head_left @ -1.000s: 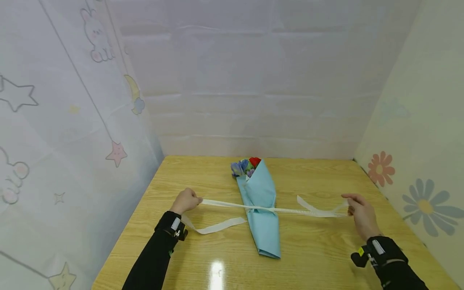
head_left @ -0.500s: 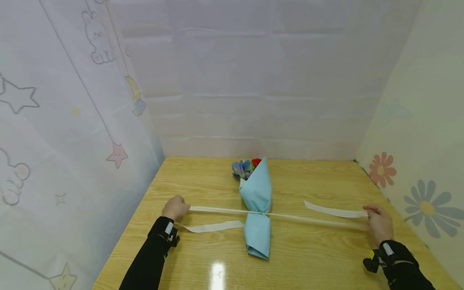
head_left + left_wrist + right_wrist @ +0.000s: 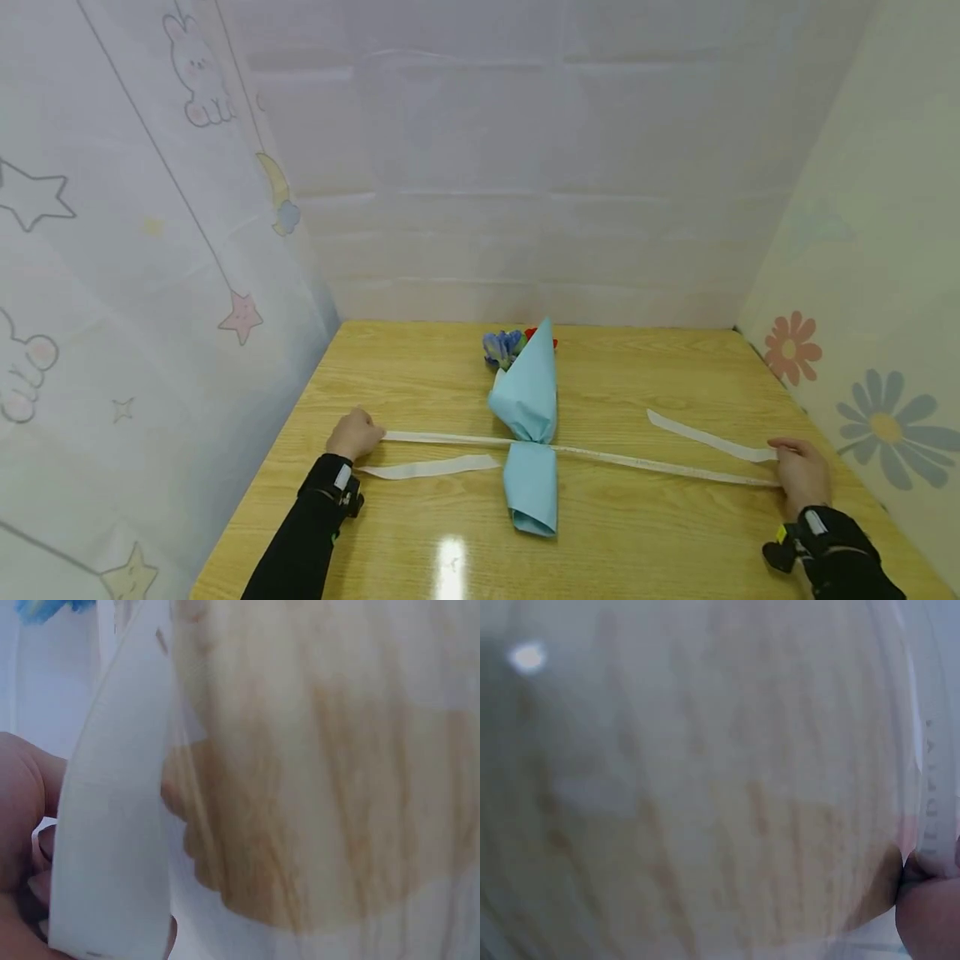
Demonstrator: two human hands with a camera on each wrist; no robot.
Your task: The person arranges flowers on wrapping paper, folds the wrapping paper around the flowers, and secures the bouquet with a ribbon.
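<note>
A bouquet wrapped in light blue paper [image 3: 529, 407] lies in the middle of the head view, its blue and red flowers [image 3: 502, 347] at the far end. A white ribbon [image 3: 663, 467] crosses its narrow, pinched-in waist and stretches nearly straight to both sides. On the left, my left hand [image 3: 356, 434] grips the ribbon, with a loose tail lying below it. My right hand [image 3: 805, 473] pinches the other length, and a second tail runs up and left from it. The left wrist view shows the ribbon [image 3: 112, 802] close to curled fingers. Whether the ribbon is knotted cannot be seen.
Everything lies on a wood-grain table [image 3: 420, 542] that reflects a bright light near its front. A pale sheet [image 3: 525, 208] hangs behind it. Printed sheets [image 3: 150, 333] with stars, animals and flowers stand along both sides.
Both hands have moved apart and slightly toward me, drawing the ribbon taut. The paper's waist has narrowed, and the bouquet has turned more upright in view, its lower end shifting left.
</note>
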